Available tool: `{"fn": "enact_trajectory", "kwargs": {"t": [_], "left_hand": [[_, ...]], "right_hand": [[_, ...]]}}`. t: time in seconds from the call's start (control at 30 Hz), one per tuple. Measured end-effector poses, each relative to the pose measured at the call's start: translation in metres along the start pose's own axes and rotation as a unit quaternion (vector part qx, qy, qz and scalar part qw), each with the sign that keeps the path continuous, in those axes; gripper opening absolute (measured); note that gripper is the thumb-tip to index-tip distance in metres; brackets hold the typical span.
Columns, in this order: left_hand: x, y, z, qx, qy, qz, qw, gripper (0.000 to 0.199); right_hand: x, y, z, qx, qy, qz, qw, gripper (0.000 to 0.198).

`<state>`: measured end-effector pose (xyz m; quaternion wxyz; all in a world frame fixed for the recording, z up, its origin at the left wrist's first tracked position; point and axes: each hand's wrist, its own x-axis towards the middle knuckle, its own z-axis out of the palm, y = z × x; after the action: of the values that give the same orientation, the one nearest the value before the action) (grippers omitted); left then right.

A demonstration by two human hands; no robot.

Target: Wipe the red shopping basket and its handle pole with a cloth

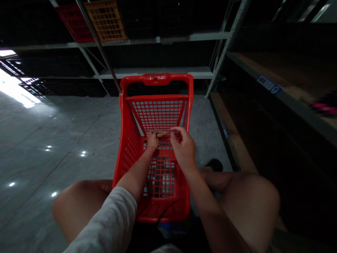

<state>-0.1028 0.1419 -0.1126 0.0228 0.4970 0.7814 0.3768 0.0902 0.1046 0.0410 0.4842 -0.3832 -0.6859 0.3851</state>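
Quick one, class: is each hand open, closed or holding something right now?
Left hand: closed on a thin tan strip.
Right hand: fingers curled; whether it holds anything cannot be told.

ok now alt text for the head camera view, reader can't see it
A person's left hand holds a small tan strip over a red plastic basket, the right hand curled close beside it. The basket stands between the person's bare knees, with metal shelving holding a yellow crate beyond.

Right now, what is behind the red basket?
A metal rack with an orange crate and a red crate. The red basket hides part of the rack.
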Motion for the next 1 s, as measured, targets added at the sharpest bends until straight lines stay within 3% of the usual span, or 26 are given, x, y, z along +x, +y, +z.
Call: {"fn": "enact_trajectory", "kwargs": {"t": [0.07, 0.17, 0.23, 0.3, 0.37, 0.47, 0.53, 0.6, 0.67, 0.77, 0.83, 0.93, 1.0], "left_hand": [[0.012, 0.016, -0.006, -0.022, 0.032, 0.008, 0.999, 0.027], [0.062, 0.058, -0.039, -0.060, 0.116, 0.051, 0.990, 0.031], [0.102, 0.089, -0.066, -0.118, 0.201, 0.145, 0.962, 0.027], [0.130, 0.114, -0.083, -0.137, 0.223, 0.210, 0.942, 0.031], [0.139, 0.125, -0.083, -0.126, 0.207, 0.236, 0.941, 0.037], [0.117, 0.115, -0.054, -0.064, 0.153, 0.231, 0.959, 0.036], [0.089, 0.096, -0.030, -0.005, 0.059, 0.235, 0.970, 0.030], [0.063, 0.074, -0.013, 0.036, -0.046, 0.256, 0.965, 0.026], [0.047, 0.059, -0.011, 0.056, -0.106, 0.272, 0.955, 0.018], [0.056, 0.058, -0.033, 0.079, -0.139, 0.286, 0.945, 0.014], [0.080, 0.069, -0.060, 0.078, -0.076, 0.273, 0.956, 0.019], [0.120, 0.087, -0.102, 0.032, 0.112, 0.237, 0.965, 0.026], [0.134, 0.086, -0.118, -0.001, 0.195, 0.196, 0.961, 0.029]], "right_hand": [[0.000, 0.001, 0.000, -0.008, 0.000, 0.006, 1.000, 0.017], [0.000, 0.002, 0.000, -0.011, -0.001, 0.007, 1.000, 0.019], [0.000, 0.002, -0.001, -0.006, -0.005, 0.005, 1.000, 0.020], [0.000, 0.001, -0.002, -0.001, -0.005, 0.007, 1.000, 0.020], [0.000, 0.001, -0.002, -0.002, -0.008, 0.014, 1.000, 0.020], [0.000, 0.001, -0.003, -0.010, -0.014, 0.019, 1.000, 0.020], [0.000, 0.002, -0.002, -0.014, -0.012, 0.017, 1.000, 0.020], [0.000, 0.002, -0.002, -0.016, -0.008, 0.013, 1.000, 0.021], [0.000, 0.003, -0.001, -0.021, -0.006, 0.012, 1.000, 0.022], [0.000, 0.003, -0.001, -0.032, -0.008, 0.015, 0.999, 0.024], [0.000, 0.003, -0.001, -0.037, -0.011, 0.018, 0.999, 0.025], [0.000, 0.003, 0.000, -0.044, -0.013, 0.025, 0.999, 0.027], [0.000, 0.002, 0.000, -0.062, -0.017, 0.023, 0.998, 0.029]]}}
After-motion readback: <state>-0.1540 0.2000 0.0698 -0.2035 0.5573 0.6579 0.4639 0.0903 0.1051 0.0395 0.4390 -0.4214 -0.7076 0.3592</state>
